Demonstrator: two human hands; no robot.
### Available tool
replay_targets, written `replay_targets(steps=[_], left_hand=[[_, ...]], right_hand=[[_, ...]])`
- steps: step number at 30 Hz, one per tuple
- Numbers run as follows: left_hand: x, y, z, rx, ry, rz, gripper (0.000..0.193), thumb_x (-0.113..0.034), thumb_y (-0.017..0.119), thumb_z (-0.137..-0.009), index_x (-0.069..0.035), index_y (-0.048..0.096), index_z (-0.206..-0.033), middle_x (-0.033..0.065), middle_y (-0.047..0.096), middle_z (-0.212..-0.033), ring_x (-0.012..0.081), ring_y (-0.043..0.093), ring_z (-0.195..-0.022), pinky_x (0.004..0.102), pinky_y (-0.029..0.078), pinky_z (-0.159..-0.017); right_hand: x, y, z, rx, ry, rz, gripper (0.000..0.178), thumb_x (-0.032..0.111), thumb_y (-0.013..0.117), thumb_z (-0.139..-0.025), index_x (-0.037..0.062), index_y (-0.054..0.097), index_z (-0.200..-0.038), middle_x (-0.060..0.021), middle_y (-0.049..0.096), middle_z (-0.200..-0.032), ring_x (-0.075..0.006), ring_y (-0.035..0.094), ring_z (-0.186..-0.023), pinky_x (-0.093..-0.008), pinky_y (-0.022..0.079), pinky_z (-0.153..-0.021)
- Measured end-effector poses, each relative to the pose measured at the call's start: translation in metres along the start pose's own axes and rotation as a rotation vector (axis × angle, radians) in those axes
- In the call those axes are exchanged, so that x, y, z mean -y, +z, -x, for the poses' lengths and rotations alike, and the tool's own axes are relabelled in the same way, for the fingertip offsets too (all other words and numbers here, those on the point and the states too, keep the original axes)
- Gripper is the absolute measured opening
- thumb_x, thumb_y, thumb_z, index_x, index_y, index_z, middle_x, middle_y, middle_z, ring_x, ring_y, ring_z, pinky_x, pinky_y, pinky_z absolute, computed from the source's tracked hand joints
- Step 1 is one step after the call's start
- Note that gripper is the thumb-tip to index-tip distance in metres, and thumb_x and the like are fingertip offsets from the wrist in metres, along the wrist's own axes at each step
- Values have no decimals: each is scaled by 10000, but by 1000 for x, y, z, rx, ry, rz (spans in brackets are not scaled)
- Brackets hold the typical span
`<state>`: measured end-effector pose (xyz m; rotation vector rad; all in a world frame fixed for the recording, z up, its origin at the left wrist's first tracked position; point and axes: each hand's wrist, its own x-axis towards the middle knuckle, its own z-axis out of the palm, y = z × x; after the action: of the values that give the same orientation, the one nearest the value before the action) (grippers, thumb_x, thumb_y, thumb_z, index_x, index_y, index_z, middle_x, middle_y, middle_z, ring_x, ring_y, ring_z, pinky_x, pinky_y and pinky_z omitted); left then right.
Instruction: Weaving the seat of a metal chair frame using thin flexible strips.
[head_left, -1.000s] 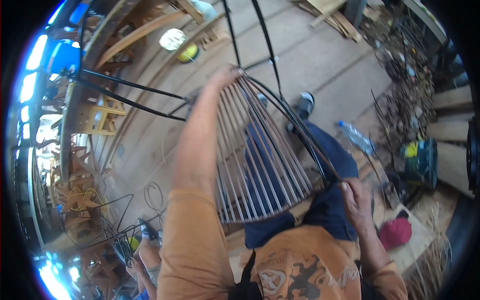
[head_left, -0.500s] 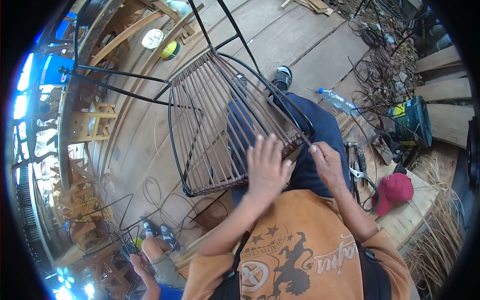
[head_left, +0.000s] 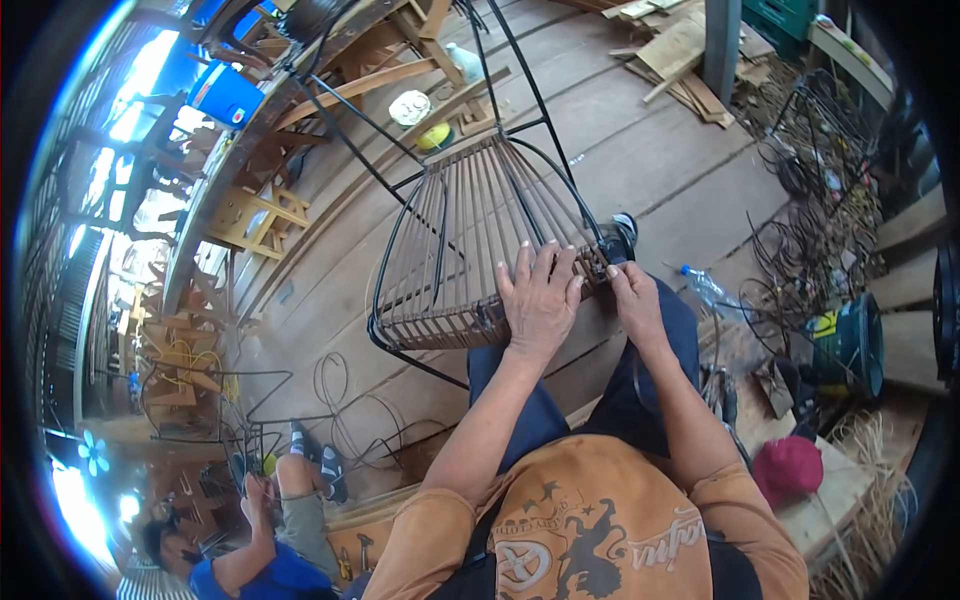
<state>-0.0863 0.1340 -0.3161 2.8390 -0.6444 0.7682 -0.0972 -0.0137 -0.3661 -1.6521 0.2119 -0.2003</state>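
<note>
A black metal chair frame (head_left: 376, 285) leans over my knees, strung with long brown strands (head_left: 470, 220) and wrapped along its near rail (head_left: 430, 328). My left hand (head_left: 540, 298) lies across the right part of that rail, fingers stretched out over the strands. Beside it, at the rail's right corner, my right hand (head_left: 637, 300) pinches a thin brown weaving strand against the wrapping. Most of the pinched strand is hidden by the fingers; a thin length seems to trail below the hand.
At my right are a red cap (head_left: 788, 470) on a board, a plastic bottle (head_left: 710, 292), a dark green bucket (head_left: 848, 345) and tangled strands. At lower left another person in blue (head_left: 262, 570) sits bent over a wire frame. Wood scraps (head_left: 685, 75) lie farther off.
My view has shifted, and the chair frame tilts differently. My right hand has come up close to the rail corner; my left hand now rests on the rail with fingers stretched forward.
</note>
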Motion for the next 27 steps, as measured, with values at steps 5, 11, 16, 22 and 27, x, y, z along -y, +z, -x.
replay_targets(steps=[5,11,16,22,27], left_hand=[[2,2,-21,40,-69,87,409,-166,624,-791,-135,534,-1189,46,506,-1221,293,416,-1206,571,254,-988],[6,4,-27,-16,-107,89,410,-154,638,-778,-169,554,-1180,-1,532,-1208,287,433,-1189,576,260,-974],[9,3,-28,7,-108,91,407,-151,640,-772,-171,564,-1171,1,532,-1203,294,438,-1179,580,257,-976],[11,-4,-31,142,-105,83,431,-207,605,-810,-172,518,-1231,47,498,-1242,303,412,-1199,598,241,-984],[7,-4,-33,101,-42,105,398,-187,577,-834,-94,508,-1215,107,446,-1260,311,379,-1224,562,261,-995]], right_hand=[[-22,4,-28,9,-12,-5,295,227,545,-910,-11,510,-739,-54,484,-599,-123,431,-565,-295,379,-528],[-2,13,-23,-27,-49,-29,262,206,542,-923,-7,527,-772,-28,455,-615,-97,407,-587,-268,375,-539],[1,15,-22,-37,-41,-24,261,212,544,-925,-5,537,-779,-22,436,-601,-95,396,-573,-265,369,-528],[33,-8,7,-10,-3,39,241,209,537,-922,-2,582,-815,-29,452,-595,-85,415,-570,-259,369,-525],[16,-31,41,-15,90,32,245,206,538,-921,-8,577,-808,-31,461,-604,-92,425,-580,-267,377,-533]])
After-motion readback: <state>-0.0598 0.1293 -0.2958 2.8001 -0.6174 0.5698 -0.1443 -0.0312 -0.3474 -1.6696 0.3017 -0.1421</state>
